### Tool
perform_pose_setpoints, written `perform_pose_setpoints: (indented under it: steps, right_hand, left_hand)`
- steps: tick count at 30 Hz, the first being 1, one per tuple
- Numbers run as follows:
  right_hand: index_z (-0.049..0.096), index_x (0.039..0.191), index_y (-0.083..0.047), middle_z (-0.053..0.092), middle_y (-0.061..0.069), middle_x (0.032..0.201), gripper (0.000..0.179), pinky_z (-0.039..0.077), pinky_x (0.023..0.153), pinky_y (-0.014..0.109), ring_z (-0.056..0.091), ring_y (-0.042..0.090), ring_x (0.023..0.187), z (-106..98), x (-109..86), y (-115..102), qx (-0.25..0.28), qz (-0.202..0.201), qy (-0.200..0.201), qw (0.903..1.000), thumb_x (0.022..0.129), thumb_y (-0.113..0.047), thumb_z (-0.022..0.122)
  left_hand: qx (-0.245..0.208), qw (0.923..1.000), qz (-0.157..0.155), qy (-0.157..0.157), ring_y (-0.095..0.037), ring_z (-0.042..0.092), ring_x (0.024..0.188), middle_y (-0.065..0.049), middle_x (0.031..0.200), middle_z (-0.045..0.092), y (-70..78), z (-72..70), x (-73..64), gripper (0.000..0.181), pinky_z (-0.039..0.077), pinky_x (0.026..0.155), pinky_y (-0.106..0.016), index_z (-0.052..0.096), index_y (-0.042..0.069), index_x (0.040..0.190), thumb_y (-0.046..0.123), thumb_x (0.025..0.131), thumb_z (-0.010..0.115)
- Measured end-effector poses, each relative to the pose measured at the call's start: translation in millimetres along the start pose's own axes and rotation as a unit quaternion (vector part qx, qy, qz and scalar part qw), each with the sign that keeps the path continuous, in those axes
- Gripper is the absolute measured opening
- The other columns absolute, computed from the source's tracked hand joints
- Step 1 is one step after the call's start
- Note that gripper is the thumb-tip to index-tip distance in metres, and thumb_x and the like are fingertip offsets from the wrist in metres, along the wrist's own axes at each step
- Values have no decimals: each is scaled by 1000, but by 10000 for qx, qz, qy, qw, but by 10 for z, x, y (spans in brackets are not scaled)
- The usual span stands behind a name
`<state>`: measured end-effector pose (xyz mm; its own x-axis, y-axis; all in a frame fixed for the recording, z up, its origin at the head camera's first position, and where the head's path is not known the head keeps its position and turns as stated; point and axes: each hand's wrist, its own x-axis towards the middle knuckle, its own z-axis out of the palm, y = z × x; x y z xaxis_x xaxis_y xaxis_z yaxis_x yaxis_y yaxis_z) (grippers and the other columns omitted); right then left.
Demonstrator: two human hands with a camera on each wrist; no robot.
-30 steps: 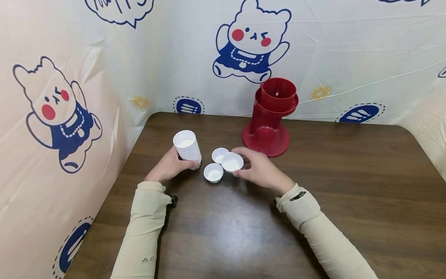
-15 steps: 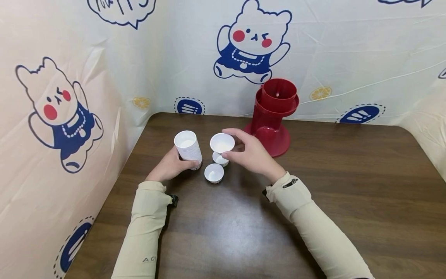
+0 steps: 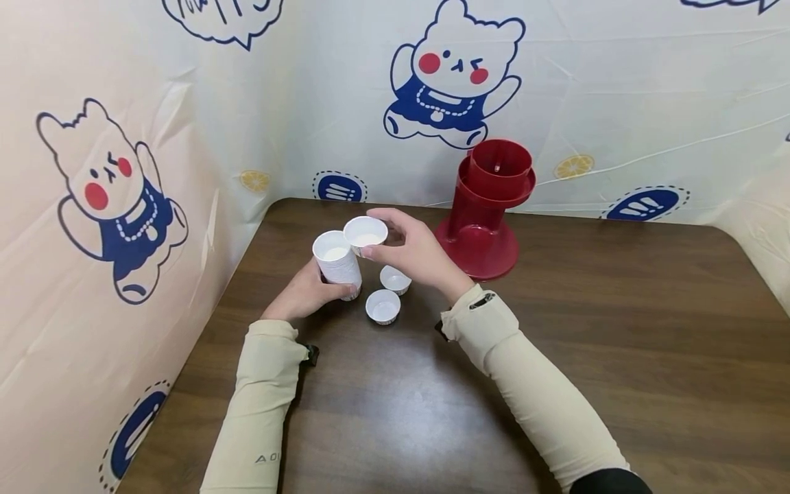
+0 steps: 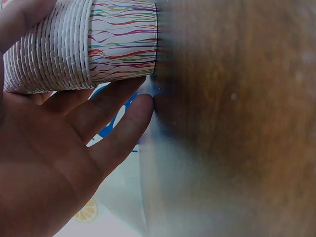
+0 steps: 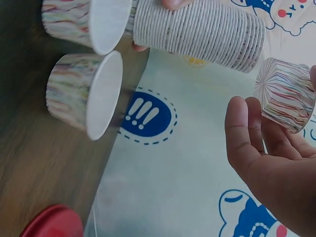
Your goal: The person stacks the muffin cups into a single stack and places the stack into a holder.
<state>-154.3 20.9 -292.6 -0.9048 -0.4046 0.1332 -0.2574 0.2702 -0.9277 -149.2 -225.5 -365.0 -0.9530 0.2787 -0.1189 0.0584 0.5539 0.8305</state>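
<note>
My left hand (image 3: 308, 291) holds a tall stack of white paper baking cups (image 3: 338, 264) upright on the table, its fingers and thumb around the lower part. In the left wrist view, the stack's bottom cup (image 4: 123, 42) shows thin coloured wavy stripes. My right hand (image 3: 420, 250) pinches a single paper baking cup (image 3: 365, 233) by its side, just right of the stack's top rim. From the right wrist, that cup (image 5: 286, 94) appears raised above the stack's top end. Two more cups, a rear one (image 3: 395, 280) and a front one (image 3: 382, 307), sit upright on the table beside the stack.
A red plastic stand with a round holder (image 3: 496, 175) and a wide round base (image 3: 481, 250) stands at the back of the brown wooden table (image 3: 586, 329). Printed cloth (image 3: 308, 103) hangs behind and to the left.
My right hand has lifted one cup from beside the two others and carried it up and leftward to the stack's top. The left hand stays around the stack.
</note>
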Motion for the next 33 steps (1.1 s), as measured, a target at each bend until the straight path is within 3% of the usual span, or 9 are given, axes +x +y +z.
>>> perform_pose_setpoints:
  steps: [10,19,27,33]
  right_hand:
    - [55,143,-9,61,5,130,57,52,90,35,60,21,106,122,126,-45,241,34,-109,9996,90,-19,77]
    - [54,143,-7,60,4,133,57,49,95,33,58,20,114,216,219,-93,162,62,-231,9996,92,-18,75]
    - [55,140,-3,61,9,131,54,51,92,30,62,23,111,309,289,-147,386,-70,-273,9989,91,-10,75]
    - [56,140,-5,62,7,129,54,49,91,27,61,20,111,413,337,-147,120,-114,-371,9992,90,-11,75]
  left_hand:
    - [-74,10000,58,-5,-35,52,118,-18,132,54,-34,-1,18,78,38,105,-53,37,4,145,20,84,83]
    - [-130,9998,154,-1,-36,53,117,-19,132,55,-33,4,16,79,39,104,-53,36,3,145,18,83,83]
    - [-207,9998,37,-42,-35,52,119,-17,133,54,-25,0,8,80,37,106,-53,36,5,145,20,83,83]
    - [-194,9997,139,-56,-34,51,119,-17,134,53,-23,-11,-5,82,37,106,-51,33,5,147,20,84,82]
